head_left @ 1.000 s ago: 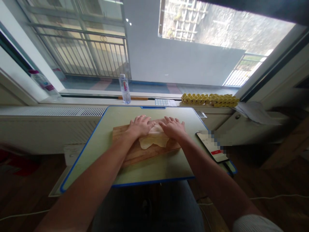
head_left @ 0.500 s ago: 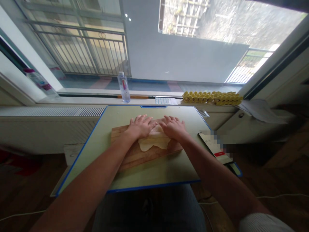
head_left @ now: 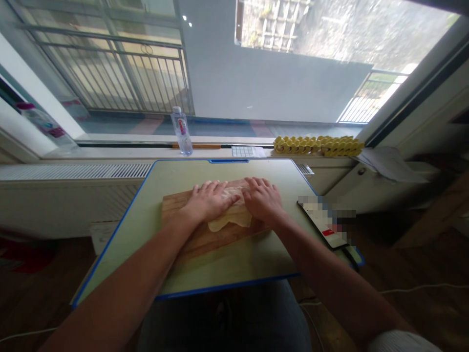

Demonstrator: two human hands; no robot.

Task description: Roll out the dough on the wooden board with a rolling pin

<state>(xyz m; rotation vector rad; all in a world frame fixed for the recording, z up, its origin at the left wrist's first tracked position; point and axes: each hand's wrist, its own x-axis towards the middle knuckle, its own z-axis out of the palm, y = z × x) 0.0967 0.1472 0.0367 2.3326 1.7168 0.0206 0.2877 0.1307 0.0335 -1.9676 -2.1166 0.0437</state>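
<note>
A wooden board [head_left: 208, 243] rests at a slant on a pale folding table [head_left: 146, 234] with a blue rim. Across its middle lies a thin, pale, dough-like sheet [head_left: 230, 218] with a wavy near edge; whiter, crinkled material shows between my hands, and I cannot tell what it is. My left hand [head_left: 208, 199] is palm down at the left of the sheet, fingers stretched forward and thumb pointing inward. At the right, my right hand [head_left: 262, 198] also lies palm down with fingers extended. Both palms cover part of the sheet and whatever is beneath them.
A flat white object [head_left: 326, 227] with a dark edge and red mark, partly pixelated, lies at the table's right. Along the windowsill stand a clear bottle [head_left: 182, 134], a yellow bumpy stack [head_left: 317, 145] and papers [head_left: 244, 151]. Another bottle [head_left: 46, 127] is further left.
My left hand has shifted slightly left and nearer on the board, and its thumb now lies lower. The right hand stays at the sheet's right side. The whole view has shifted a little.
</note>
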